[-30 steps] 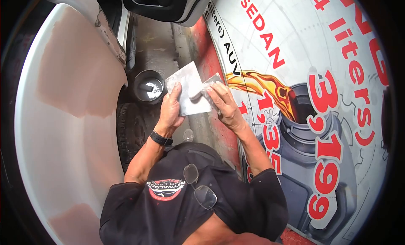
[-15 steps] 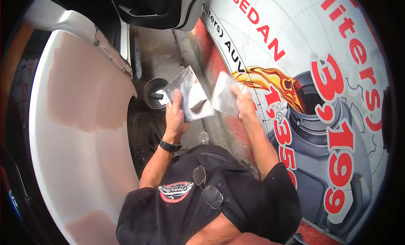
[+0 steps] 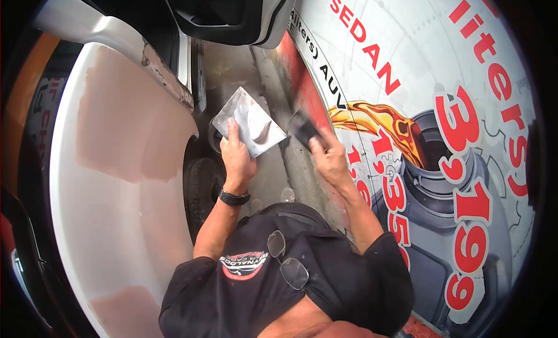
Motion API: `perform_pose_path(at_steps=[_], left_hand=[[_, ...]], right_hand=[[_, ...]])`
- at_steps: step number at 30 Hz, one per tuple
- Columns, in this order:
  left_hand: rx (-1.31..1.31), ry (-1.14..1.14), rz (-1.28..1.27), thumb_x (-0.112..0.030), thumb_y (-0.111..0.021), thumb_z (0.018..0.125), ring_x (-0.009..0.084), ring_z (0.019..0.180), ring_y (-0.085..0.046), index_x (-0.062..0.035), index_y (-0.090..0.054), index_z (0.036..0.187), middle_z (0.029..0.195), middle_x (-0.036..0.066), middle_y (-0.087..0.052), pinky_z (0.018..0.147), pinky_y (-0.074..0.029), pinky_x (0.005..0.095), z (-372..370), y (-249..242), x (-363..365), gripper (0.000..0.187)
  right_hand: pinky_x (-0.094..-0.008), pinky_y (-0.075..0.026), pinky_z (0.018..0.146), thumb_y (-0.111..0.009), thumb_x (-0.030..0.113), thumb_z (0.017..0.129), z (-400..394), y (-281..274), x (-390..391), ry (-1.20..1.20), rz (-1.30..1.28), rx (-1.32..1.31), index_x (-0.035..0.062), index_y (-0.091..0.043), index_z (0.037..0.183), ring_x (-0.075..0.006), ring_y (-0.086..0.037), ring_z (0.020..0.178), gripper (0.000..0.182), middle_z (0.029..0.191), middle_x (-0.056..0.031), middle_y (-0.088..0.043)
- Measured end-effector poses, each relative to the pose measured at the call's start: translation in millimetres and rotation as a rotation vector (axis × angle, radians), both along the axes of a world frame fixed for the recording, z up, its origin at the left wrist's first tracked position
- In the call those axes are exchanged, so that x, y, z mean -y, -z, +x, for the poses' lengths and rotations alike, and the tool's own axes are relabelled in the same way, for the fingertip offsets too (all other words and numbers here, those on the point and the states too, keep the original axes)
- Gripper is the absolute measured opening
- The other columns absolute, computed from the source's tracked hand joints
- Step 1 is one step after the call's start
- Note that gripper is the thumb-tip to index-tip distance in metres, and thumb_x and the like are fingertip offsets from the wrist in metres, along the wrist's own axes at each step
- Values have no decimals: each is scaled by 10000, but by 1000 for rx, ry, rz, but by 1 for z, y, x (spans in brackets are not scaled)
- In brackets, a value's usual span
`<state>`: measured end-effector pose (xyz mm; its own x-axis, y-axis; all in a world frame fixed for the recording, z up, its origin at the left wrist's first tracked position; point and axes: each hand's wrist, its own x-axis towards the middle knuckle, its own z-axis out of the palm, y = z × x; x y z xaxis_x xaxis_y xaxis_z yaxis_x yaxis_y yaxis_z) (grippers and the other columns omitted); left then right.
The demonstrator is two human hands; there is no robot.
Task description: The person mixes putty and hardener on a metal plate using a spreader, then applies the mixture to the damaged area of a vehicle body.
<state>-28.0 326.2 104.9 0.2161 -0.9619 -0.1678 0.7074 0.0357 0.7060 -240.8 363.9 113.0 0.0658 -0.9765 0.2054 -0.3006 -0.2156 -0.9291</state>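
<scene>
Grips a flat plate point(image 3: 231, 112) near its lower-left edge in the left hand point(image 3: 238, 159), with the thumb on top, and bears a whitish mound point(image 3: 259, 127) toward the plate's right corner. Pinches a dark, motion-blurred flat tool point(image 3: 304, 130) in the right hand point(image 3: 332, 159), just beside that corner, near a pale car panel point(image 3: 125, 198) with pinkish patches.

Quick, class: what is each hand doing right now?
Left hand: holding a flat plate bearing pale paste.
Right hand: gripping a flat tool, blurred.
</scene>
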Motion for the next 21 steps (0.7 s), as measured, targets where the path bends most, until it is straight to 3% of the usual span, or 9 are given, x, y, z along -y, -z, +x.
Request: perform_pose_path(at_steps=[2,5,9,12,13,14,17,20,21], left_hand=[[-42,14,14,-331,-482,1044,170,924,-666,44,-577,1204,1103,91,-659,819,-537,316,-3,4,3,418],[-41,41,26,-292,-492,1038,215,1040,-657,5,-533,1286,1194,93,-649,899,-541,376,-7,12,2,389],[-81,-37,33,-304,-494,1040,193,1006,-655,14,-565,1235,1136,77,-655,877,-534,355,-9,2,-1,380],[-113,5,-35,-306,-458,1051,215,1055,-651,29,-543,1259,1189,94,-646,906,-529,368,2,-7,7,403],[-126,47,-78,-304,-467,1045,238,1092,-646,-2,-512,1301,1239,103,-627,930,-550,426,7,-1,10,399],[-170,64,-59,-306,-464,1045,240,1099,-644,-6,-505,1307,1248,102,-621,935,-550,430,5,1,9,400],[-331,126,16,-307,-447,1049,247,1127,-630,-25,-475,1336,1295,98,-589,955,-549,436,-5,2,11,404],[-506,206,55,-294,-438,1052,244,1107,-642,-14,-495,1322,1254,102,-621,972,-538,421,-19,-1,9,394],[-525,197,49,-284,-439,1052,241,1092,-648,-4,-501,1319,1241,106,-630,974,-533,412,-23,-3,9,392]], right_hand=[[-344,-524,838,-570,-83,840,3,-27,-4,-8,-18,37,-3,-586,1290,-268,-654,1009,458,1091,-150,-639],[-357,-512,888,-546,-121,819,20,-19,-1,-254,-493,-198,9,-578,1295,-315,-636,1057,495,1141,-184,-623],[-367,-509,911,-511,-138,812,-7,19,7,-273,-345,-624,11,-572,1304,-370,-621,1063,518,1206,-230,-599],[-333,-522,852,-547,-81,862,-11,15,12,-218,-355,-365,-10,-549,1318,-277,-651,992,461,1141,-191,-634],[-274,-511,790,-573,-6,924,-11,6,7,-27,28,-25,-19,-578,1283,-151,-633,897,359,1038,-103,-667],[-225,-475,731,-571,59,970,-11,4,9,115,21,222,-25,-634,1171,-66,-572,822,227,949,-27,-657],[-219,-459,691,-590,69,967,-2,-18,11,184,-191,543,-18,-647,1026,-60,-557,778,119,901,-6,-653],[-235,-477,727,-610,44,947,11,-29,-7,179,-250,290,-21,-652,1094,-81,-572,817,166,945,-35,-663],[-280,-500,789,-606,-7,922,15,-34,-8,87,-389,168,-25,-634,1170,-167,-612,918,250,1030,-105,-663]])
